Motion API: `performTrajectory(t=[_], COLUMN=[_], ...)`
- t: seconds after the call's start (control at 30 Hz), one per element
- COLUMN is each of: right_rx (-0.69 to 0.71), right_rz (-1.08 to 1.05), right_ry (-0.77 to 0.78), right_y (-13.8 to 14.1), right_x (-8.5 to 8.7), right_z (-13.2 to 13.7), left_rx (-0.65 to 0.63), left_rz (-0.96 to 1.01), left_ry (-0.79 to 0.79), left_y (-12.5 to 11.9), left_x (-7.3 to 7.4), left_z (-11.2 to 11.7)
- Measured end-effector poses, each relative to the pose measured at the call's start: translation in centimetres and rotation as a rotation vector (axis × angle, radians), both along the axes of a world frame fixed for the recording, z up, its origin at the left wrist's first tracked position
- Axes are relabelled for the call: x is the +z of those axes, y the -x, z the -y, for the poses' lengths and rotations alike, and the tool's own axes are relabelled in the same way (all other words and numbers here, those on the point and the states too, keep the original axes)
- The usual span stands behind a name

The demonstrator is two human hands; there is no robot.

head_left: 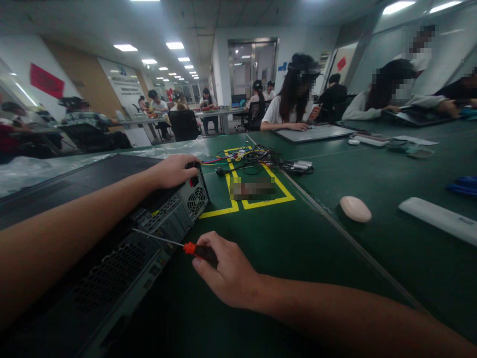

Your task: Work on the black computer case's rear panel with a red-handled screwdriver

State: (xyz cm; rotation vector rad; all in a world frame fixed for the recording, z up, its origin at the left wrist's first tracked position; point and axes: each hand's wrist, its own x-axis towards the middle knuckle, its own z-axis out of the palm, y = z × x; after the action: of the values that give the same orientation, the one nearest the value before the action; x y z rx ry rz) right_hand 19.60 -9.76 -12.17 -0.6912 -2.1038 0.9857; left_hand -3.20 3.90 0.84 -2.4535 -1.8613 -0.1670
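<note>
A black desktop computer case (112, 258) lies on its side on the green table, its rear panel with a fan grille (196, 200) facing me. My left hand (175, 170) rests on the case's top far corner, fingers curled over its edge. My right hand (227, 271) grips the black and red handle of a screwdriver (188, 247). Its thin shaft points left, and the tip touches the case's rear panel.
A bundle of cables (248, 158) lies in a yellow-taped square (261, 199) beyond the case. A pale mouse (355, 208) and a white keyboard (439, 219) lie to the right. Clear plastic wrap (30, 171) sits at the left. Several other people sit at tables behind.
</note>
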Motion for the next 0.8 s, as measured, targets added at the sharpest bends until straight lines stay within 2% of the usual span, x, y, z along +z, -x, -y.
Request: performTrajectory(t=[0.8], right_rx=[-0.025], right_rz=[-0.003], right_ry=[0.010], right_y=[-0.10], right_x=[0.19], right_z=[0.20], left_rx=[0.002], left_rz=[-0.020], left_ry=[-0.021], left_y=[0.03], left_x=[-0.21], left_z=[-0.14])
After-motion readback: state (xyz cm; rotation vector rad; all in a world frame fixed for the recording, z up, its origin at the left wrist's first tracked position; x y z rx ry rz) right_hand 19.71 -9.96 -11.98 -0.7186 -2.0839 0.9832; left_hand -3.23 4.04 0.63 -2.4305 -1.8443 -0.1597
